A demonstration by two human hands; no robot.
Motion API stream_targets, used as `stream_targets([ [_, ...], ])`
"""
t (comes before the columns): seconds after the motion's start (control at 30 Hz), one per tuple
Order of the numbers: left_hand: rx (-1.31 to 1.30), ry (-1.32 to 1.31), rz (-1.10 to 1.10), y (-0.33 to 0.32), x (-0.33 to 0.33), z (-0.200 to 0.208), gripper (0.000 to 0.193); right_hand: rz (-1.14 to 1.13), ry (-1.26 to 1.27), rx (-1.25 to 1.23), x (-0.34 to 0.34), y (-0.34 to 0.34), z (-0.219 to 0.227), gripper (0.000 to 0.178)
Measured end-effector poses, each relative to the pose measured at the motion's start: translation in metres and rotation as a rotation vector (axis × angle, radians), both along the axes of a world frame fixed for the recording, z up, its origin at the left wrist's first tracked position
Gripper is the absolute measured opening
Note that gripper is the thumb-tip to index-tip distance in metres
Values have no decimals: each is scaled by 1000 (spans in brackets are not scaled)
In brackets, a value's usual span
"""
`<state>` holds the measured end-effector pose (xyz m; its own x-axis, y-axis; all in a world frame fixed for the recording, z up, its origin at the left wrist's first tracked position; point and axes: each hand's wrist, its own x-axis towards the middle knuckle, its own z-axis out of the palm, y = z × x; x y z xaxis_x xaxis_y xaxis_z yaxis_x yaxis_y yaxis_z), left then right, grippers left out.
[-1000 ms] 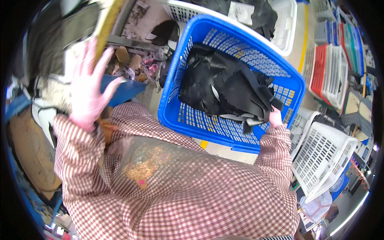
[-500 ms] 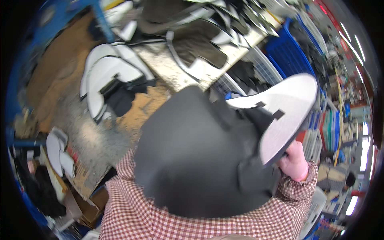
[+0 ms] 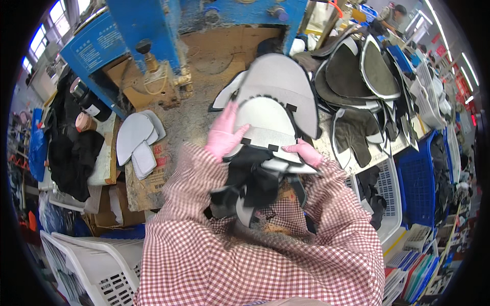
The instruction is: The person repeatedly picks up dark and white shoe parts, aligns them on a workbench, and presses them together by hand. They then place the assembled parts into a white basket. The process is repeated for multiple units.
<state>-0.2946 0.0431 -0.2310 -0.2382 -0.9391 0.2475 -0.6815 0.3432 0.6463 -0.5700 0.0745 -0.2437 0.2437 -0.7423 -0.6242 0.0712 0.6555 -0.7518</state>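
Note:
Before me, a white curved panel [image 3: 268, 120] with a dark edge and small black tabs lies over a stack of similar pale panels [image 3: 278, 76] on the worn bench. My left hand [image 3: 224, 133], in a pink glove, rests at the panel's left edge, fingers stretched upward and thumb spread across its face. At the lower right edge my right hand [image 3: 307, 152], also gloved in pink, grips the panel with the thumb on top; its other fingers are mostly hidden. Black flexible material [image 3: 255, 176] hangs below the panel toward my checked sleeves.
A blue machine frame [image 3: 229, 13] stands across the back of the bench. Pale cut pieces [image 3: 140, 137] lie at the left, beyond them a black cloth [image 3: 76, 160]. Dark-faced panels [image 3: 352, 71] are piled at the right, above blue [image 3: 416, 178] and white [image 3: 390, 191] crates.
My view has swung from the crates to the bench. The white panel and its black material came down from in front of me onto the stack, and both hands now show at it.

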Motion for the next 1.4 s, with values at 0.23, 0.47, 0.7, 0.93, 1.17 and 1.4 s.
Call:
stream_targets([
  [0.23,105,-355,44,29,-18,-91,106,27,8,-216,-32,-10,-79,57],
  [0.47,269,-263,119,44,16,-64,109,-63,48,-248,-25,1,-75,59],
  [0.7,275,-227,41,93,17,-54,122,-93,462,-404,-23,19,-82,64],
  [0.93,107,-601,-137,139,12,-60,125,-26,362,-195,-20,20,-59,81],
  [1.17,207,-4,-70,166,20,-60,75,182,721,-610,-33,82,-61,61],
  [1.4,490,284,258,150,20,-72,93,-43,106,-343,-47,130,-74,55],
])
